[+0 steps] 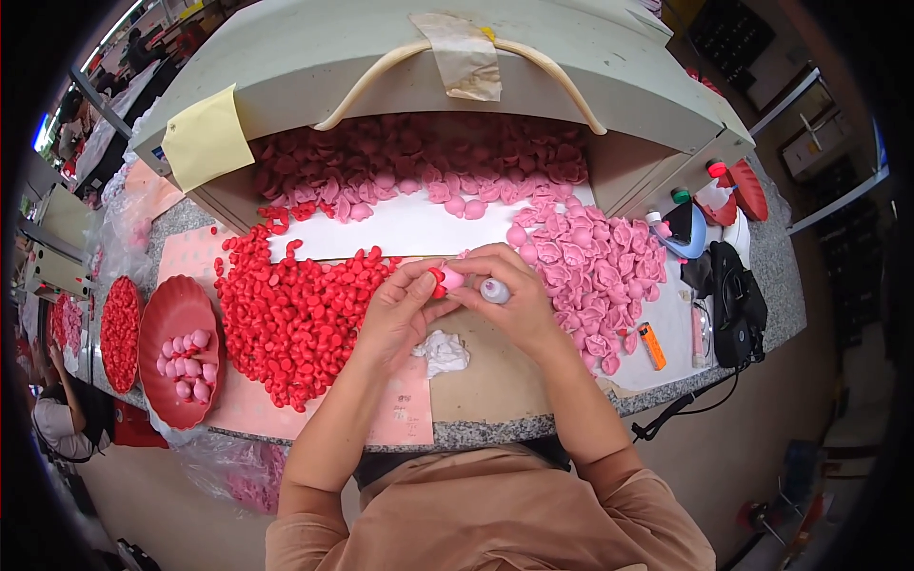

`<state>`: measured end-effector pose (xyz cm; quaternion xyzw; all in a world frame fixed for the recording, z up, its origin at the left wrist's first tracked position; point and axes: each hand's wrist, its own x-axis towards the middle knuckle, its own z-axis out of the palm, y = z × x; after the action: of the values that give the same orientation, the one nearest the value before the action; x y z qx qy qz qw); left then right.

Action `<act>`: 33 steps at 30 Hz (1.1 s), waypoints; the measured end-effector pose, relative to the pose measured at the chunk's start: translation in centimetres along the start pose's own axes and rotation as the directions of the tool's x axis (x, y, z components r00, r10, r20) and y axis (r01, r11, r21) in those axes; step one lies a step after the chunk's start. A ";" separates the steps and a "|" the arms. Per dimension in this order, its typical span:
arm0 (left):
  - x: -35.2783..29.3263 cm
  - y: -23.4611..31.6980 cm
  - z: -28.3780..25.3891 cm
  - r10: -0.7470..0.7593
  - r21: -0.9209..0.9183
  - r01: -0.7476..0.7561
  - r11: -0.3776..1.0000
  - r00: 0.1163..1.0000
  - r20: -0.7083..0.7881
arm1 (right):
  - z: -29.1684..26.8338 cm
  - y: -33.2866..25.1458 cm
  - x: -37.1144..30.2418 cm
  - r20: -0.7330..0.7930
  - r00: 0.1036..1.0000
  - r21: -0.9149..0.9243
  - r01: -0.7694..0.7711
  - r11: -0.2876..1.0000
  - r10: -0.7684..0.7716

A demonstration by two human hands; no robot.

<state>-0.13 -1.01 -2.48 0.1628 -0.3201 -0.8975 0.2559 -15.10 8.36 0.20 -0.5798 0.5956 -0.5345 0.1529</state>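
- Landmark: the crumpled white tissue, one piece, on the worktable in front of the person.
- Left hand: beyond the tissue and slightly to its left; forearm slants inward from the lower edge. Thumb and index finger narrow, tips pinched at the red piece; remaining fingers curled beneath.
- Right hand: beyond the tissue and to its right, forearm slanting in to meet the left. Fingers bent, tips at the pink piece; the white bottle is tucked in the same grasp.
- Counts: hands, 2; pink piece held, 1; red piece against it, 1 visible; white bottle, 1; orange lighter, 1, right of the tissue; red bowl, 1, well left of the tissue, holding roughly a dozen pink balls, overlapped, exact count not possible.
- Red pile, left of the tissue, and pink pile, right of and beyond it: too many pieces to count.
- Orientation: pink piece lies just beyond the tissue, between both sets of fingertips. Long axis approx. left to right, red piece at its left end; partly covered by fingers.
- White bottle: one round end faces up; nozzle direction cannot be told.
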 end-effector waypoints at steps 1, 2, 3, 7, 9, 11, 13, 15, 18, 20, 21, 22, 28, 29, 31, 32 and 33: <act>0.0 0.0 0.0 0.015 0.001 -0.015 1.000 1.000 0.004 | 0.0 0.1 0.0 -0.001 1.000 0.029 -0.009 1.000 0.009; 0.0 -0.1 0.0 0.013 0.002 -0.013 1.000 1.000 0.005 | 0.0 0.1 -0.1 -0.002 1.000 0.058 -0.019 0.998 0.019; 0.0 -0.2 0.0 0.055 0.040 -0.055 0.998 0.998 0.004 | 0.0 0.1 -0.1 -0.004 1.000 0.058 -0.021 0.998 0.021; 0.1 -0.2 -0.1 0.086 0.030 -0.087 0.996 0.996 0.034 | -0.2 -0.2 0.1 -0.016 1.000 0.029 0.020 0.999 -0.019; 0.1 -0.2 0.0 0.084 0.034 -0.085 0.996 0.996 0.032 | -0.2 -0.3 0.1 -0.018 0.999 0.016 0.035 0.999 -0.034; 0.0 -0.1 0.1 0.081 0.037 -0.082 0.996 0.996 0.031 | -0.2 -0.4 0.1 -0.023 0.999 0.008 0.034 0.999 -0.034; -0.1 0.0 0.3 0.067 0.021 -0.068 0.997 0.997 0.033 | -0.1 -0.6 0.0 -0.032 0.999 -0.006 0.041 0.999 -0.041; -0.2 0.1 0.3 0.059 0.018 -0.060 0.998 0.998 0.037 | -0.1 -0.7 0.0 -0.039 0.998 -0.018 0.048 0.999 -0.048; -0.5 0.0 0.3 0.063 0.049 -0.065 0.997 0.998 0.032 | -0.3 -0.7 -0.3 -0.011 0.996 -0.042 0.091 0.995 -0.092; -0.4 0.1 0.3 0.078 0.086 -0.080 0.993 0.997 0.020 | -0.1 -0.9 -0.2 -0.037 0.994 -0.062 0.100 0.993 -0.102; -0.4 0.0 0.5 0.130 0.123 -0.129 0.984 0.991 -0.005 | -0.2 -1.1 -0.1 -0.036 0.994 -0.058 0.098 0.993 -0.100; -0.4 0.0 0.6 0.182 0.160 -0.175 0.972 0.983 -0.030 | -0.5 -1.1 0.0 -0.057 0.997 -0.054 0.052 0.997 -0.055; 0.1 3.3 -0.8 0.346 0.112 -0.329 0.938 0.917 -0.201 | -1.0 1.0 0.2 0.053 0.991 -0.195 -0.111 0.975 0.123; 0.1 3.6 -0.8 0.356 0.076 -0.348 0.934 0.914 -0.193 | -0.6 1.1 0.3 0.020 0.996 -0.173 -0.078 0.982 0.083; 0.2 3.9 -1.2 0.359 0.023 -0.360 0.933 0.919 -0.162 | -0.5 1.0 0.7 -0.073 0.997 -0.154 -0.029 0.988 0.018; 0.1 3.9 -1.4 0.359 0.008 -0.363 0.932 0.919 -0.162 | -1.3 1.3 0.9 -0.077 0.996 -0.163 -0.046 0.986 0.034; 0.1 3.9 -1.5 0.360 -0.008 -0.366 0.931 0.919 -0.161 | -2.6 1.8 0.9 -0.156 0.975 -0.047 -0.164 0.985 0.155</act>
<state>1.86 -4.37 -1.02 0.1658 -0.3064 -0.8250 0.4450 -18.38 8.33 0.12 -0.4920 0.6657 -0.5452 0.1324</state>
